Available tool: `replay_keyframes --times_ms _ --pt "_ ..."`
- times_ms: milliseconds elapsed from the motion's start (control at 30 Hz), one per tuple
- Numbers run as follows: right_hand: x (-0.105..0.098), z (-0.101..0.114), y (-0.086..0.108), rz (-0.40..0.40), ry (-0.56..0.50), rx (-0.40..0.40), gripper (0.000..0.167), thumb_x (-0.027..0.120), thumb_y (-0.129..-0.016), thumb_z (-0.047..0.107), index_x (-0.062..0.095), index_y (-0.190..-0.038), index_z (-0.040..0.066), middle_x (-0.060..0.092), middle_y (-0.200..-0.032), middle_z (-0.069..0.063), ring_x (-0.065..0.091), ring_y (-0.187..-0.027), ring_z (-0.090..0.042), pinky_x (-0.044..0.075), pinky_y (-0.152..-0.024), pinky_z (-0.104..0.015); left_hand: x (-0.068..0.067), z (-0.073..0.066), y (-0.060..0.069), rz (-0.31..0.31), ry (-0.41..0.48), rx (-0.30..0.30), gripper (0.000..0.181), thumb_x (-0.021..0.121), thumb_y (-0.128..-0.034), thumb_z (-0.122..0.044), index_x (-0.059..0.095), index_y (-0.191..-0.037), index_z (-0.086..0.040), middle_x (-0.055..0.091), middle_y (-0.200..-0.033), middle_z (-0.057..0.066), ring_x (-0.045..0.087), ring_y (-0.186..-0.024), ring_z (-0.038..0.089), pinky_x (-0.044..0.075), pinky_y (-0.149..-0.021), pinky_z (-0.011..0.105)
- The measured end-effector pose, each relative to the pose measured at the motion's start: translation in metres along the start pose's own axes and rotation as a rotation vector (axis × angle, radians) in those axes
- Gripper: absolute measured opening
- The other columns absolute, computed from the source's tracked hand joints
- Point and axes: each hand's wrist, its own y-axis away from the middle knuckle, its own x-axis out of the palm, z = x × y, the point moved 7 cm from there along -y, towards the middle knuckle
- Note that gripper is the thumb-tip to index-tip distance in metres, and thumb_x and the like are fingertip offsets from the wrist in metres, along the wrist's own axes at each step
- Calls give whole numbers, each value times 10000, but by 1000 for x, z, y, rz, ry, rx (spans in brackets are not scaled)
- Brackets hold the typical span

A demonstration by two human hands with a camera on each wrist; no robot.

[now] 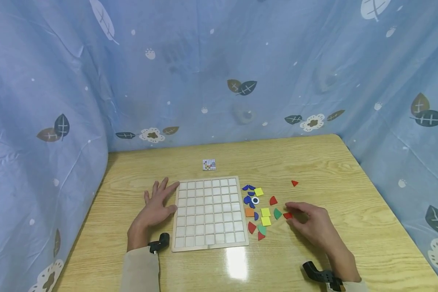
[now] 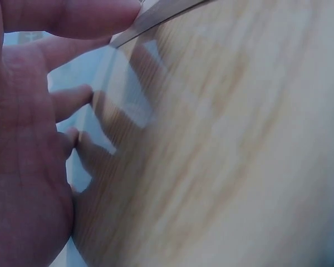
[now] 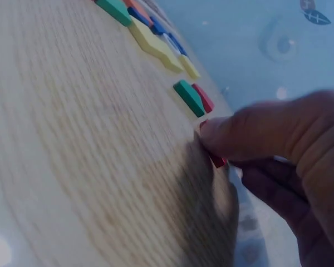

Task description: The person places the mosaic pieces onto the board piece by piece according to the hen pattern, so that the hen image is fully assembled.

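A square wooden grid board (image 1: 211, 217) lies flat on the table, its cells showing bare pale wood. My left hand (image 1: 153, 209), fingers spread, rests at its left edge; thumb and index finger touch the rim. In the left wrist view, the board's edge (image 2: 161, 14) runs beside the fingertips. Right of the board, my right hand (image 1: 314, 223) pinches a small red piece (image 1: 287, 215) between thumb and fingers. The right wrist view shows that red piece (image 3: 219, 161) at the tabletop, mostly covered by the thumb. A green quarter-circle piece (image 1: 278, 213) lies just left of it.
Blue half-circle pieces (image 1: 256, 216), yellow squares (image 1: 265, 221), an orange square (image 1: 250, 212), a white ring (image 1: 255, 200) and red quarter-circles (image 1: 273, 200) lie between board and right hand. A red triangle (image 1: 294, 183) sits farther back. Behind the board lies a small pattern card (image 1: 209, 164).
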Motion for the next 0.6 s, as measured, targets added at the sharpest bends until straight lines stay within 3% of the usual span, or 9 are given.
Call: replay_keyframes --times_ms 100,167,267,400,500,600 --pt "0 -1 2 6 2 9 501 918 -794 -42 818 -1256 123 835 -1193 -15 795 -1131 -308 634 -951 -530 0 1 -1 1 -1 -2 794 654 -958 -66 401 -1706 -143 41 -1833 254 -166 -1670 535 -228 -1220 792" --pt "0 0 3 -5 4 6 499 915 -788 -53 823 -1243 131 838 -1174 -3 802 -1102 -288 647 -934 -477 1 1 -1 5 1 -2 798 655 -958 -64 397 -1709 -146 37 -1834 252 -172 -1670 533 -232 -1219 789" --pt "-1 2 4 -37 10 -20 483 932 -775 -52 832 -1213 125 844 -1130 8 814 -1031 -257 610 -925 -209 2 2 -2 5 7 -2 802 661 -955 -63 400 -1708 -149 41 -1834 252 -169 -1669 535 -232 -1218 790" --pt "-2 0 6 -49 12 -27 481 930 -768 -52 830 -1208 115 845 -1121 11 813 -1026 -257 388 -954 39 3 2 -2 5 3 -2 796 658 -963 -62 399 -1709 -156 47 -1836 246 -164 -1673 529 -226 -1221 790" --pt "-1 -1 7 -38 12 -17 475 922 -773 -55 827 -1209 107 845 -1123 8 812 -1032 -257 394 -956 37 3 2 -2 6 2 1 791 656 -967 -64 397 -1709 -152 45 -1835 248 -165 -1671 534 -226 -1221 792" --pt "-1 -1 5 -27 5 -18 468 932 -781 -37 826 -1215 106 845 -1134 -5 812 -1031 -258 480 -946 -26 1 1 -1 -2 3 -3 790 666 -961 -68 407 -1704 -143 51 -1833 251 -158 -1669 542 -224 -1218 798"
